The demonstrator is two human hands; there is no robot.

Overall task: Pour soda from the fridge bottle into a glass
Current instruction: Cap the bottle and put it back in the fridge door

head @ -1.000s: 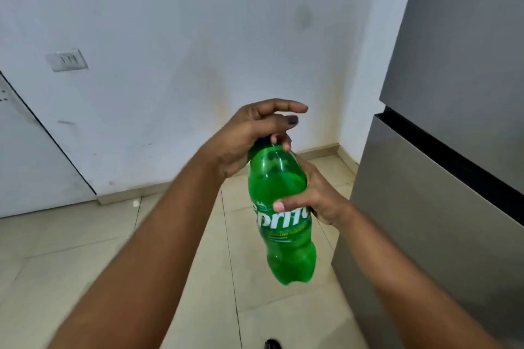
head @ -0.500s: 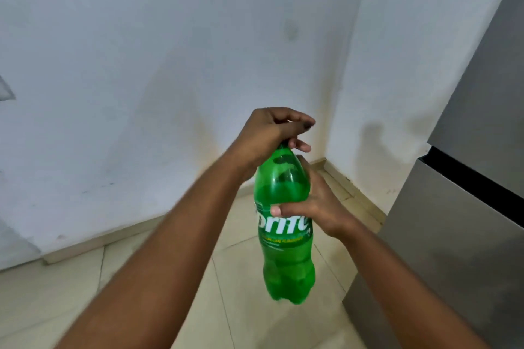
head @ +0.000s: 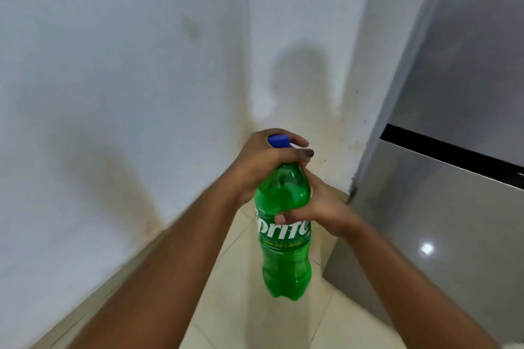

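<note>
The step in hand looks like uncapping: the green soda bottle (head: 283,235) hangs upright in mid-air over the tiled floor (head: 241,320), near centre frame. The left hand (head: 266,164) is clenched around the neck and blue cap (head: 279,141) at the bottle's twelve o'clock, while the right hand (head: 320,210) grasps the shoulder from three o'clock, thumb across the label. The fridge (head: 439,207) stands shut at three o'clock. Next, I judge, comes a firm twist against a steady body, eased slowly lest it fizz. No glass is in view; whether the cap has loosened cannot be told.
</note>
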